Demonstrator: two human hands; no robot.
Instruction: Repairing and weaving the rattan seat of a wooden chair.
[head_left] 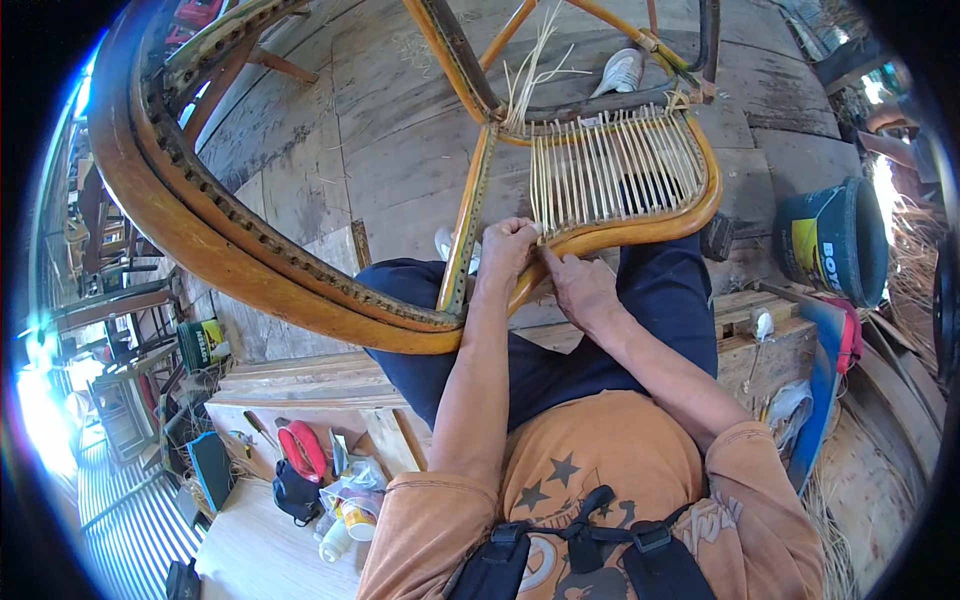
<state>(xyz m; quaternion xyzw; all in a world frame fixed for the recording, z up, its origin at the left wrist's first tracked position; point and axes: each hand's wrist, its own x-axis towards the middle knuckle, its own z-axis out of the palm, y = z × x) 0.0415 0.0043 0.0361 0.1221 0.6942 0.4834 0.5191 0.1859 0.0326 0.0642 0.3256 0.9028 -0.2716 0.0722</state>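
Across my lap lies a curved, varnished wooden chair frame point(640, 236) with small holes along its rails. Pale cane strands point(610, 170) run in close parallel rows across one rounded section of it. My left hand point(508, 252) is closed in a pinch at the leftmost strands, by the frame's inner edge. Close beside it, my right hand point(583, 288) presses its fingertips to the same rail, the index finger pointing at the pinch and the other fingers curled. What the right fingers hold, if anything, is hidden. Loose cane ends point(530, 85) stick up beyond the woven section.
A large curved armrest point(240, 300) sweeps around the left. Dark buckets stand at right point(835, 240) and left point(203, 343). Behind me, a wooden bench point(310, 385) borders a pale surface with a red roll-like item point(302, 450) and plastic cups point(352, 515). Wooden boards cover the floor point(390, 130).
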